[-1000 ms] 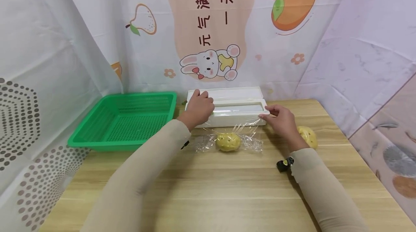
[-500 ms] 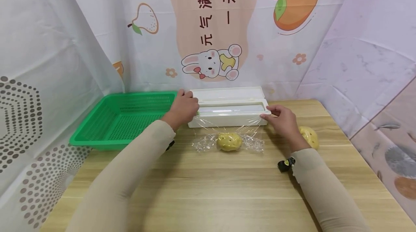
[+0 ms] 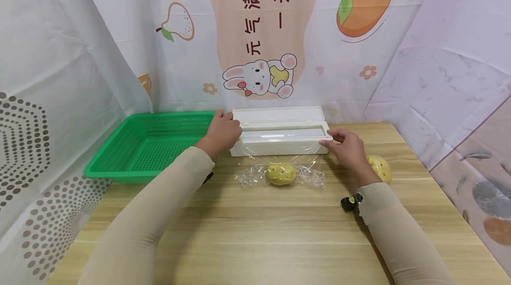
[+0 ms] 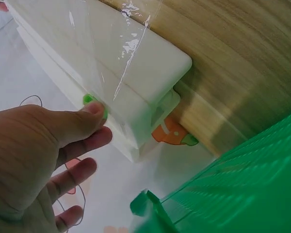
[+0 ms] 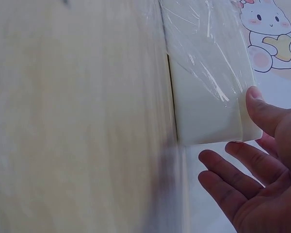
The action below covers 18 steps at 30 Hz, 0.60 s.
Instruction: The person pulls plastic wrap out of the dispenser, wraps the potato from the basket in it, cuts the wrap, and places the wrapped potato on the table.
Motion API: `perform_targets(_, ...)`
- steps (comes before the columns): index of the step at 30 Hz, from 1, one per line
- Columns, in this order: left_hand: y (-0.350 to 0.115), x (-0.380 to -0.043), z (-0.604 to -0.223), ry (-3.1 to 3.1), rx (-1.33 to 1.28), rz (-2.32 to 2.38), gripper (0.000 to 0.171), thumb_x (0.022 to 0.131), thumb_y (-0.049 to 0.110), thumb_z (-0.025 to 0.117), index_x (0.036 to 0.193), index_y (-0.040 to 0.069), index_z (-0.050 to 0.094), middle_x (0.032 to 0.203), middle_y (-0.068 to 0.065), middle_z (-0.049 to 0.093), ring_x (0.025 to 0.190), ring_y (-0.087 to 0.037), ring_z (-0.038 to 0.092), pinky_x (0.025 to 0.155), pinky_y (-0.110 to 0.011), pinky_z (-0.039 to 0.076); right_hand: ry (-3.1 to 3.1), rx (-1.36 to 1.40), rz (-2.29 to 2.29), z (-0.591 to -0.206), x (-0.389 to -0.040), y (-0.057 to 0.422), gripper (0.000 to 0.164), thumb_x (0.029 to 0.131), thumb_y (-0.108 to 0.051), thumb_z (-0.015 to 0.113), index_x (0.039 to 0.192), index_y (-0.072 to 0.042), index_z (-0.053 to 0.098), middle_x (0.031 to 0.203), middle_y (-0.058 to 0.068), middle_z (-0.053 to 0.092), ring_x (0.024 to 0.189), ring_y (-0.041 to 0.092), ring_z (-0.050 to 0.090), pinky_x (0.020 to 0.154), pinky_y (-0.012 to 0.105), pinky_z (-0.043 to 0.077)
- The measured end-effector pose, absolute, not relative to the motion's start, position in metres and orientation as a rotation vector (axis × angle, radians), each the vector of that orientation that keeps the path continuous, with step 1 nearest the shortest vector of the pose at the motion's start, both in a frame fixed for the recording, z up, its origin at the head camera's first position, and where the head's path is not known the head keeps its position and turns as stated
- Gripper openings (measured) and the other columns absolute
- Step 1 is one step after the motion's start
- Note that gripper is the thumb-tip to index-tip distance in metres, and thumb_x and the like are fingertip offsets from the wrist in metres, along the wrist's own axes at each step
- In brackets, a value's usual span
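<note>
A white cling film box [image 3: 279,146] stands at the back of the table with its lid [image 3: 279,114] raised behind it and the film roll [image 3: 283,134] showing inside. Clear cling film [image 3: 247,175] hangs over its front and is wrapped about a yellow potato-like lump [image 3: 281,173]. At the box's left end, my left hand [image 3: 222,132] pinches a small green slide cutter [image 4: 90,99] between thumb and forefinger. My right hand [image 3: 346,148] grips the right end of the box, thumb at the front edge [image 5: 274,131] and forefinger at the end.
Close by my left hand stands a green plastic basket [image 3: 100,174] with perforated walls. A second yellow lump [image 3: 379,168] lies at the right, partly behind my right wrist. A printed curtain [image 3: 179,76] hangs behind the table.
My left hand has slid left along the box with the green cutter, from over the roll to the left end. My right hand has kept its grip on the right end.
</note>
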State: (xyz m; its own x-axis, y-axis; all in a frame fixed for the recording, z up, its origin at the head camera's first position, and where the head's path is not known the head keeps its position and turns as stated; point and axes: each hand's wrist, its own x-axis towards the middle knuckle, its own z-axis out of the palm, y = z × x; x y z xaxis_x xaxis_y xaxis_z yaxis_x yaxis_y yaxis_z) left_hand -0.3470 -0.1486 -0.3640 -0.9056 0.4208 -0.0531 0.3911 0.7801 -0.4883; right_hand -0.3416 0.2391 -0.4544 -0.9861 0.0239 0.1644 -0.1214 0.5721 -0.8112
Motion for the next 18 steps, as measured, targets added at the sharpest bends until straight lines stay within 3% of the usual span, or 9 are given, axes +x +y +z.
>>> perform_targets(13, -0.1467, -0.3457, -0.3632, -2.974, -0.591, 0.791, 0.016, 0.103, 0.015, 0.063, 0.105, 0.018, 0.078, 0.108, 0.0, 0.071, 0.111, -0.027, 0.052, 0.099, -0.052, 0.035, -2.646, 0.081, 1.385, -0.456, -0.3413, 0.2411, 0.059, 0.088, -0.046, 0.082, 0.133, -0.01, 0.067, 0.14, 0.014, 0.066, 0.132, 0.033, 0.061, 0.105, 0.049, 0.052)
perform_targets(18, -0.1549, -0.3458, -0.3627, -3.069, -0.56, 0.668, 0.014, 0.102, 0.01, 0.063, 0.107, 0.012, 0.076, 0.106, -0.005, 0.072, 0.103, -0.027, 0.061, 0.097, -0.053, 0.048, -2.646, 0.091, 1.391, -0.4567, -0.3424, 0.2419, 0.06, 0.088, -0.047, 0.081, 0.134, -0.011, 0.067, 0.139, 0.014, 0.066, 0.133, 0.033, 0.061, 0.105, 0.049, 0.052)
